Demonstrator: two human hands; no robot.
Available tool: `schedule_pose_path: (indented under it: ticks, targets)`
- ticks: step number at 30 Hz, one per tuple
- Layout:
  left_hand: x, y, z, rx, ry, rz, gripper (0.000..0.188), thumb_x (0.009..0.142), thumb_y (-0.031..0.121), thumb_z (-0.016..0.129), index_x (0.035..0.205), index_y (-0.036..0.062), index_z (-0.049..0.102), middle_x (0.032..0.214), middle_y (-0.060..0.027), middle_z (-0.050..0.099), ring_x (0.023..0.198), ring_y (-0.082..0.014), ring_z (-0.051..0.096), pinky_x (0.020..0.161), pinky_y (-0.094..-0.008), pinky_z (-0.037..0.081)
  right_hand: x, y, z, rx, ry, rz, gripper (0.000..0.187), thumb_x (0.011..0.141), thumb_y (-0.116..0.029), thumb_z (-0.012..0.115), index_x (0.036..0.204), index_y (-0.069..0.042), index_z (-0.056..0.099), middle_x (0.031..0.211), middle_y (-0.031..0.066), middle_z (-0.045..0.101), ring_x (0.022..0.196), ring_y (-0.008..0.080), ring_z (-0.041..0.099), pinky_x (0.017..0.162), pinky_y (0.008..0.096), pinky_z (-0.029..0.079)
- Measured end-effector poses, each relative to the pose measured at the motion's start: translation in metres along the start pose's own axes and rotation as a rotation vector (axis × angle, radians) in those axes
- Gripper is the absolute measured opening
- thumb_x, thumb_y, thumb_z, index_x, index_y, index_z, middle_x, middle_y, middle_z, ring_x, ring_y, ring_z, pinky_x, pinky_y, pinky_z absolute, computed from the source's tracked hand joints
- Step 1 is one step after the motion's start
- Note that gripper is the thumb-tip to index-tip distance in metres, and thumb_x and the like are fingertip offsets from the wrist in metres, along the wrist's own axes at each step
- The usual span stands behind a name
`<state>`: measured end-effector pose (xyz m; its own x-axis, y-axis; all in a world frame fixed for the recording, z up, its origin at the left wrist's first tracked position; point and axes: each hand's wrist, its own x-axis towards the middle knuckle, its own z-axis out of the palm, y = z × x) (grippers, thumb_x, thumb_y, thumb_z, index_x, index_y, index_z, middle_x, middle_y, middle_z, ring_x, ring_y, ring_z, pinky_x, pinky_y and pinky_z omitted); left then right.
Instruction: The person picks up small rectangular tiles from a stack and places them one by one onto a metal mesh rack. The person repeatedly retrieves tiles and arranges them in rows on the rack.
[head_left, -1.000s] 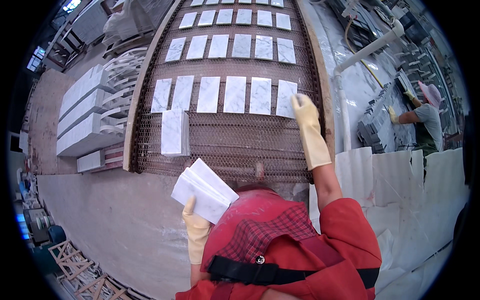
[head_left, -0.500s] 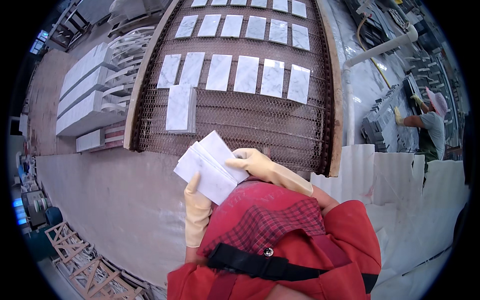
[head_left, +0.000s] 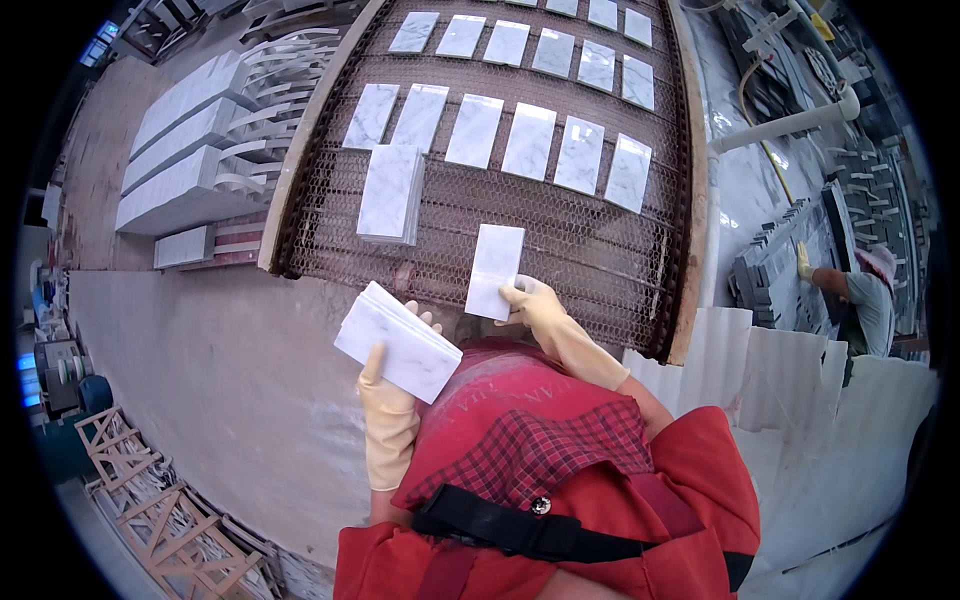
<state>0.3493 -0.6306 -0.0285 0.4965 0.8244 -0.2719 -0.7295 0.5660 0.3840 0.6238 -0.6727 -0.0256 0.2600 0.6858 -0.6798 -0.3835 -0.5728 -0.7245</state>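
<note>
Both of my hands wear cream rubber gloves. My left hand (head_left: 388, 395) is closed round a small stack of white marble tiles (head_left: 400, 345), thumb on top and fingertips showing past the far edge. In my right hand (head_left: 535, 300) a single marble tile (head_left: 496, 270) is pinched by its lower right edge, over the near part of the wire-mesh conveyor (head_left: 440, 270). A piled stack of tiles (head_left: 388, 195) sits on the mesh, to the left. Beyond it lies a row of separate tiles, one of them a veined white tile (head_left: 529, 142), with further rows behind.
Wooden rails (head_left: 690, 200) edge the conveyor. Thick pale stone slabs (head_left: 185, 130) are stacked at the left. A white pipe (head_left: 785, 122) runs along the right side, where a co-worker (head_left: 868, 300) handles dark strips. Pale sheeting (head_left: 770, 370) hangs at the lower right.
My right hand has drawn one tile off the stack and moved it right, out over the mesh. The left hand still holds the other tiles. The view has shifted slightly.
</note>
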Motion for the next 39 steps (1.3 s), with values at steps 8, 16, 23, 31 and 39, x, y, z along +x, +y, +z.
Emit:
schedule_pose_path:
  ticks: [8, 16, 23, 31, 39]
  targets:
    - [-0.004, 0.006, 0.009, 0.104, -0.043, -0.09, 0.099, 0.092, 0.04, 0.076, 0.168, 0.0, 0.028, 0.164, -0.024, 0.046, 0.147, -0.0449, 0.049, 0.127, -0.0609, 0.036, -0.039, -0.052, 0.002, -0.695, 0.004, 0.008, 0.053, 0.108, -0.045, 0.06, 0.147, -0.009, 0.064, 0.122, 0.017, 0.077, 0.115, 0.0262, 0.074, 0.091, 0.0411, 0.061]
    - [0.008, 0.01, 0.042, 0.153, -0.154, -0.217, 0.104, 0.084, 0.039, 0.078, 0.166, -0.0033, 0.031, 0.163, -0.0246, 0.047, 0.148, -0.0419, 0.049, 0.128, -0.0547, 0.036, -0.085, -0.08, 0.025, -0.654, -0.339, -0.11, 0.044, 0.107, -0.041, 0.065, 0.131, -0.007, 0.076, 0.12, 0.0111, 0.077, 0.114, 0.0189, 0.071, 0.1, 0.0348, 0.055]
    - [0.022, 0.004, 0.065, 0.317, -0.21, -0.383, 0.084, 0.093, 0.041, 0.067, 0.16, -0.0042, 0.043, 0.15, -0.0215, 0.059, 0.135, -0.0315, 0.062, 0.117, -0.0445, 0.048, -0.052, -0.025, 0.042, -0.003, -0.507, -0.163, 0.053, 0.102, -0.035, 0.076, 0.137, 0.004, 0.068, 0.127, 0.0063, 0.07, 0.117, 0.0193, 0.066, 0.103, 0.0347, 0.051]
    - [0.039, -0.018, 0.064, 0.329, -0.169, -0.423, 0.064, 0.111, 0.042, 0.052, 0.158, -0.0017, 0.047, 0.145, -0.0186, 0.064, 0.132, -0.0294, 0.065, 0.115, -0.0431, 0.049, -0.071, -0.015, 0.026, 0.007, -0.2, -0.144, 0.049, 0.099, -0.039, 0.079, 0.128, 0.0, 0.072, 0.107, 0.0052, 0.074, 0.096, 0.0129, 0.07, 0.085, 0.0299, 0.056]
    - [0.063, -0.039, 0.003, 0.073, 0.001, -0.493, 0.053, 0.113, 0.034, 0.052, 0.152, -0.0011, 0.052, 0.15, -0.021, 0.062, 0.135, -0.0337, 0.063, 0.118, -0.0491, 0.048, -0.069, 0.001, 0.008, -0.054, 0.129, -0.222, 0.044, 0.098, -0.042, 0.08, 0.118, -0.004, 0.076, 0.104, 0.0045, 0.079, 0.092, 0.0112, 0.071, 0.083, 0.0301, 0.056]
